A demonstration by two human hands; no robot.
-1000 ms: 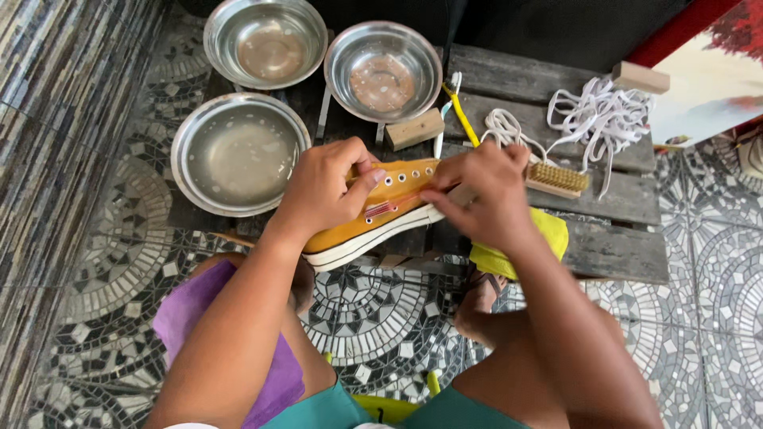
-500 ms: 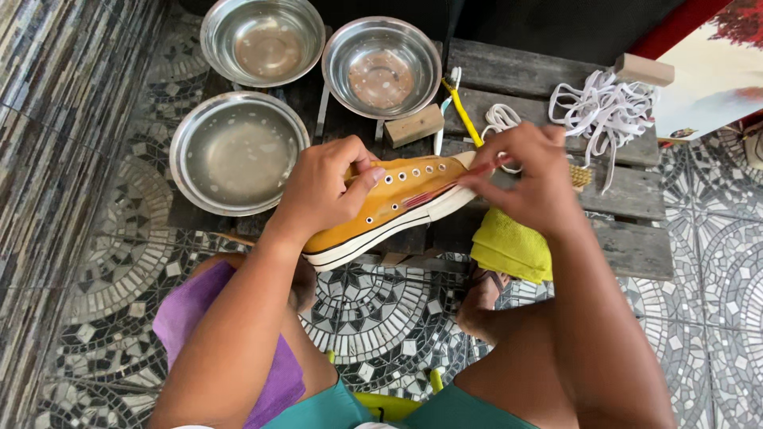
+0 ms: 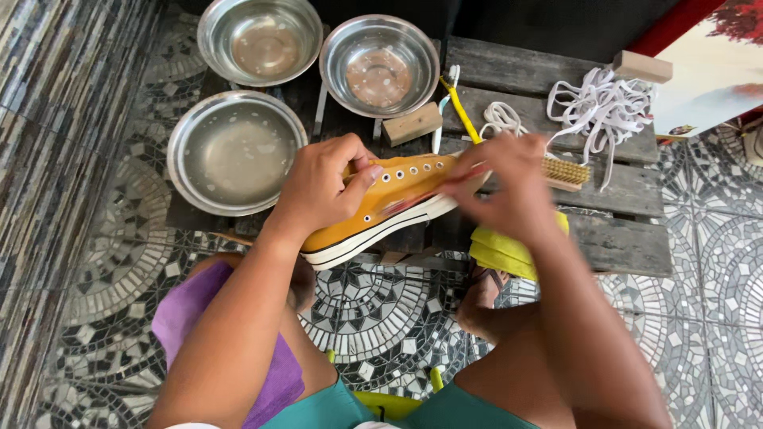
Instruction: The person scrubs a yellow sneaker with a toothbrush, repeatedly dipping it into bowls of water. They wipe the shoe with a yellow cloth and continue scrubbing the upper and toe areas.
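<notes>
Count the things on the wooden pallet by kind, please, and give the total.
Steel bowls: 3
Wooden blocks: 2
Toothbrushes: 2
Scrub brush: 1
Bundles of white laces: 2
Yellow cloth: 1
Total: 11

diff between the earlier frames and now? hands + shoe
The right hand swung out to the right over the brush, then came back left to the toe end of the mustard sneaker; it is blurred now, so what it holds is unclear. The left hand kept its grip on the sneaker's heel end. The three steel bowls, white laces, wooden brush and yellow cloth stayed put.
</notes>
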